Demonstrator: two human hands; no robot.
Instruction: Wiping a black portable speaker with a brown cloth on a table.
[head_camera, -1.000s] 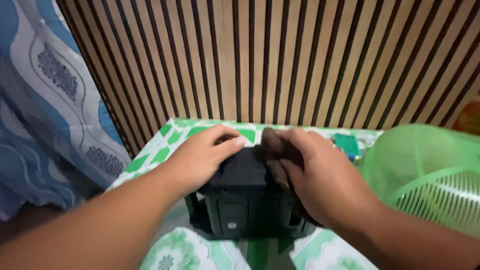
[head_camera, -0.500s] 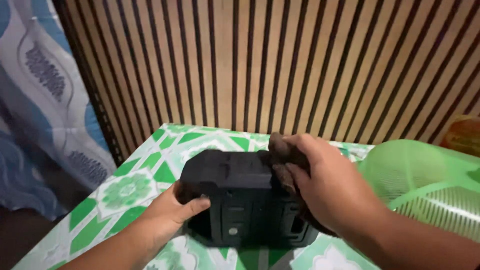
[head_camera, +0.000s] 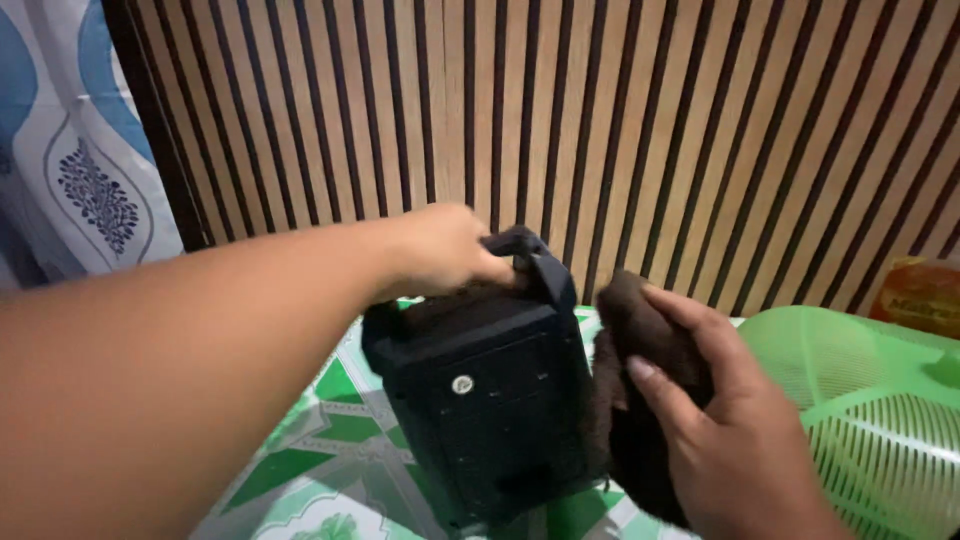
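L hand (head_camera: 440, 250) gripping speaker (head_camera: 480, 400) handle, tilting it up; R hand (head_camera: 720, 440) clutching cloth (head_camera: 640, 400), pressing speaker's right side. Wiping step; needs steady hold.

Dim warm indoor light; soft overall blur, near forearm out of focus.

Matt black plastic speaker (head_camera: 480, 400); fuzzy brown cloth (head_camera: 640, 400); slatted wood wall (head_camera: 650, 130).

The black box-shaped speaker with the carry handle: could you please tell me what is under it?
The black box-shaped speaker stands on a green-and-white patterned tablecloth. The cloth directly beneath its base is covered, so anything there cannot be seen.
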